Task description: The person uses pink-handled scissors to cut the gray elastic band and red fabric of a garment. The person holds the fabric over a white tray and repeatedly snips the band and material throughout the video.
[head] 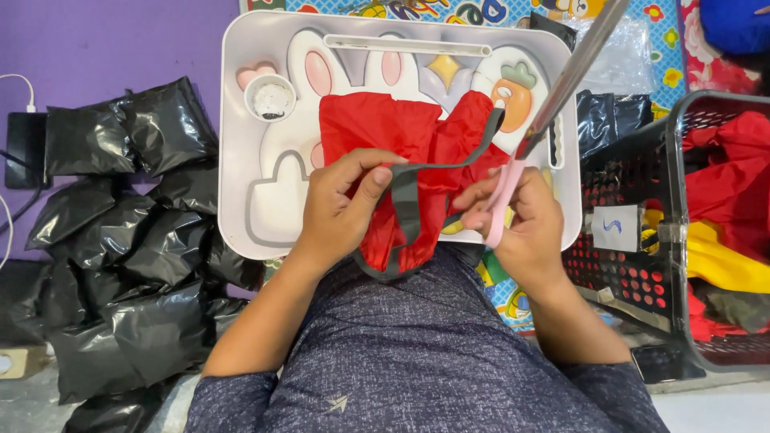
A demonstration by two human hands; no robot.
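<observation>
Red fabric, light and limp with a grey strap, lies bunched on the white lap tray; my left hand pinches that strap closed, the firmest place to hold it. My right hand is curled around pink-handled scissors. Shiny black packets pile to my left, and a white square label hangs on the black basket to my right.
</observation>
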